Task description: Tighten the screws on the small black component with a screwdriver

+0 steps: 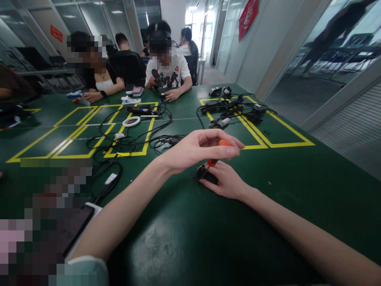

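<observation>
My left hand (198, 149) is closed around the handle of a screwdriver (213, 162) with an orange and dark grip. The tool tilts downward, its thin shaft running to a small black part (208, 176) on the green table (178, 222). That part has a short round post, and its exact kind cannot be made out. My right hand (228, 180) lies low on the table with its fingers wrapped over the black part, holding it. The left hand hovers above the right one and hides some of the handle.
Tangled black cables (160, 139) and a white tape roll (131, 121) lie ahead on the left. More cables and adapters (229, 105) sit at the far right, inside yellow tape markings. A phone (79, 228) is beside my left forearm. Across the table a person (168, 67) holds a power tool.
</observation>
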Demonstrator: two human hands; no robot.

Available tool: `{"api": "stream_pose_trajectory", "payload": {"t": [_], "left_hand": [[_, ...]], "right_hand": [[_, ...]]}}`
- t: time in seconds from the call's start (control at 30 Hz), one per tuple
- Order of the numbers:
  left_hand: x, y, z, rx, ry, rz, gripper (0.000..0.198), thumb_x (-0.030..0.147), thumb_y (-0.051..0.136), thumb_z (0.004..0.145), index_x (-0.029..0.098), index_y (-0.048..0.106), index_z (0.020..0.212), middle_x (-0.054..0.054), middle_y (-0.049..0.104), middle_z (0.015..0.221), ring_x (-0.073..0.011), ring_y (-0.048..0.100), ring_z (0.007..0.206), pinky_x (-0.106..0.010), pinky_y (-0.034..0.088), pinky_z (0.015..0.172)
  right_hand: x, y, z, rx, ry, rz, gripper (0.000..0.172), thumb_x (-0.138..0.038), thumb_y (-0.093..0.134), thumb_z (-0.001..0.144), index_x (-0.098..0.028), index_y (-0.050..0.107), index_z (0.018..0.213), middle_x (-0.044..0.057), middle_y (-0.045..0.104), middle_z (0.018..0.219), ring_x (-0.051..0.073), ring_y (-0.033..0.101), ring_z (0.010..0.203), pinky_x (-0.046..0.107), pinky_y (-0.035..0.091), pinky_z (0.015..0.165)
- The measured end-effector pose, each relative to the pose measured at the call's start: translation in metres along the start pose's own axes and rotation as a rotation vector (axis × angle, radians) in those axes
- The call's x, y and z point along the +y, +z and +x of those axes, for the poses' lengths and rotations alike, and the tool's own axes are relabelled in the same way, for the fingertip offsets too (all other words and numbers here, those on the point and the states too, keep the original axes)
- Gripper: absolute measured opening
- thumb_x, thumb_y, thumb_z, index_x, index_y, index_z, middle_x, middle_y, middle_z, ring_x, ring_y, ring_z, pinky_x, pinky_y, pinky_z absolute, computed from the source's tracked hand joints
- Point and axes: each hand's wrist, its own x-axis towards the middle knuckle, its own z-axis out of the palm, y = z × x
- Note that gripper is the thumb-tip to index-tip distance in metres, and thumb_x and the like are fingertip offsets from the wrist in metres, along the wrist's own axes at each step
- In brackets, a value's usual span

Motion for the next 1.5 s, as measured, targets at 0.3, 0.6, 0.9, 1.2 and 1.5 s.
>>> {"api": "stream_pose_trajectory", "payload": {"t": [0.3, 0.6, 0.9, 1.2, 1.5], "left_hand": [[0.003, 0.006, 0.0, 0.155, -0.014, -0.039, 0.04, 0.036, 0.086, 0.08, 0.02, 0.05, 0.082, 0.009, 0.044, 0.061, -0.0045, 0.037, 0.051, -0.019, 0.031, 0.051], [0.003, -0.003, 0.001, 0.021, 0.008, -0.028, 0.024, 0.037, 0.073, 0.091, 0.014, 0.07, 0.096, -0.003, 0.069, 0.089, -0.0127, 0.063, 0.083, -0.026, 0.051, 0.077], [0.001, 0.003, 0.0, 0.081, -0.007, -0.011, 0.049, 0.034, 0.089, 0.079, 0.022, 0.042, 0.08, 0.011, 0.044, 0.058, -0.0051, 0.042, 0.05, -0.02, 0.035, 0.053], [0.004, -0.001, 0.002, 0.05, -0.036, -0.029, 0.032, 0.045, 0.066, 0.095, 0.014, 0.068, 0.087, -0.002, 0.061, 0.079, -0.0123, 0.059, 0.075, -0.025, 0.051, 0.072], [-0.003, 0.007, 0.002, 0.12, 0.002, -0.046, 0.046, 0.049, 0.086, 0.081, 0.021, 0.049, 0.085, 0.009, 0.049, 0.062, -0.0047, 0.038, 0.048, -0.02, 0.028, 0.048]], "right_hand": [[0.002, 0.0, 0.002, -0.046, 0.011, -0.014, 0.022, -0.037, 0.063, 0.099, -0.016, 0.069, 0.1, 0.014, 0.077, 0.097, 0.029, 0.072, 0.088, 0.044, 0.06, 0.079], [0.001, -0.002, 0.002, -0.062, 0.021, -0.005, 0.02, -0.035, 0.061, 0.1, -0.018, 0.07, 0.105, 0.013, 0.077, 0.098, 0.03, 0.071, 0.091, 0.046, 0.059, 0.084], [0.002, -0.001, 0.002, -0.062, 0.012, -0.011, 0.022, -0.037, 0.063, 0.1, -0.016, 0.069, 0.103, 0.014, 0.077, 0.099, 0.03, 0.072, 0.091, 0.044, 0.059, 0.083], [0.002, -0.002, 0.002, -0.06, 0.008, -0.012, 0.021, -0.036, 0.061, 0.1, -0.017, 0.069, 0.103, 0.013, 0.077, 0.095, 0.029, 0.071, 0.09, 0.045, 0.059, 0.082], [0.001, -0.003, 0.003, -0.069, 0.017, 0.001, 0.018, -0.035, 0.063, 0.099, -0.018, 0.069, 0.101, 0.013, 0.077, 0.097, 0.03, 0.072, 0.09, 0.046, 0.06, 0.082]]}}
